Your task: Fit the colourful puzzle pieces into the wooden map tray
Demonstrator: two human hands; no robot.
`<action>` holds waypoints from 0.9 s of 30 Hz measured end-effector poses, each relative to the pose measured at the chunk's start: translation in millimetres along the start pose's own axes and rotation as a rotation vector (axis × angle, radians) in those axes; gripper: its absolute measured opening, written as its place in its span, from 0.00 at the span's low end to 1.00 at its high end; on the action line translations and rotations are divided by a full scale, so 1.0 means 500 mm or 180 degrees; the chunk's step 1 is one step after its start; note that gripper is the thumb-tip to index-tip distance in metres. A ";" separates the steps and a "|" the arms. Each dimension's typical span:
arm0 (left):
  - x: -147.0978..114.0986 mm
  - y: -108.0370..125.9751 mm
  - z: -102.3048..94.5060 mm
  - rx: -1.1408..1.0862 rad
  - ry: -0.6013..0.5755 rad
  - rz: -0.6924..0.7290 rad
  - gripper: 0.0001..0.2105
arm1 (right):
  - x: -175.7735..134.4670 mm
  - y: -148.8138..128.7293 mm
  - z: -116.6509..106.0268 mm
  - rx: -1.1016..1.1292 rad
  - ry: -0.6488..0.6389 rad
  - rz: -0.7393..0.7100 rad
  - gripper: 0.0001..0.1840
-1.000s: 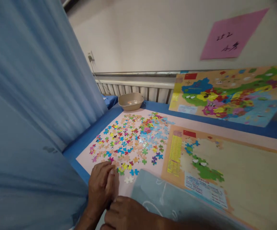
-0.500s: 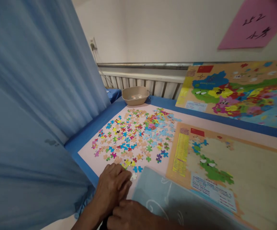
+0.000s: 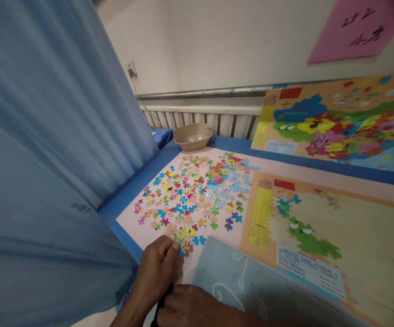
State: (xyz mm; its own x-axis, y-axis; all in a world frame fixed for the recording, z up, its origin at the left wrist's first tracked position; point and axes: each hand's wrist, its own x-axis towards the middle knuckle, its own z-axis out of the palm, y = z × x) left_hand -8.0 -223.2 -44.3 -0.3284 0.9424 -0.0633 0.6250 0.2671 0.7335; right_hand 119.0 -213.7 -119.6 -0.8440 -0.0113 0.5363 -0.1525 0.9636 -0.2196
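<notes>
While my left hand [image 3: 157, 265], fingers [image 3: 172, 253] curled narrow, borders jigsaw pieces [image 3: 183, 209] at one o'clock, my right hand [image 3: 190, 309] curls at five; whether either holds anything, I cannot tell.

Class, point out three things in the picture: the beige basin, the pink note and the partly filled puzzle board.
Beige basin [image 3: 190, 146]: head view, on its outer front wall.
Pink note [image 3: 357, 31]: head view, middle of the sheet.
Partly filled puzzle board [image 3: 365, 238]: head view, on its bare pale area.
</notes>
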 end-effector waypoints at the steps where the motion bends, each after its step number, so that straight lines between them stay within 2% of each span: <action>1: 0.001 0.003 0.000 -0.0030 0.0002 -0.0025 0.20 | -0.001 -0.001 0.001 0.0006 -0.0002 0.0036 0.22; 7: 0.001 0.003 0.002 -0.0141 -0.0025 -0.0108 0.19 | -0.006 -0.004 0.003 0.0003 0.0070 -0.0009 0.19; 10: 0.000 0.001 0.002 -0.0289 0.0083 -0.0109 0.19 | 0.008 0.006 -0.017 -0.0192 0.0425 -0.0127 0.18; 12: 0.004 0.007 0.001 -0.0458 0.0228 -0.0091 0.19 | 0.019 0.016 -0.052 -0.0434 0.0770 -0.0104 0.16; 15: 0.017 0.035 0.006 -0.0860 0.0438 -0.0139 0.20 | 0.019 0.035 -0.138 -0.0655 0.1168 0.0333 0.16; 17: 0.029 0.066 0.018 -0.1186 0.0538 -0.0160 0.20 | -0.001 0.048 -0.204 -0.0588 0.1124 0.0714 0.15; 20: 0.043 0.120 0.053 -0.1503 0.0458 -0.0038 0.19 | -0.051 0.067 -0.288 -0.0563 0.1170 0.1814 0.03; 23: 0.050 0.174 0.097 -0.1657 0.0201 0.0046 0.19 | -0.098 0.078 -0.335 -0.0607 0.1292 0.2413 0.16; 27: 0.051 0.228 0.144 -0.1771 -0.0042 0.0109 0.20 | -0.135 0.075 -0.360 -0.0908 0.1315 0.2569 0.18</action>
State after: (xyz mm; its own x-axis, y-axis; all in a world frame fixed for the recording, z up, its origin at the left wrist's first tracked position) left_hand 105.7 -154.2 -11.1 -0.3034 0.9521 -0.0389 0.1659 0.0930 0.9818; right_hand 263.0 -128.9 -17.6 -0.3825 0.7292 0.5675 0.5746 0.6687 -0.4719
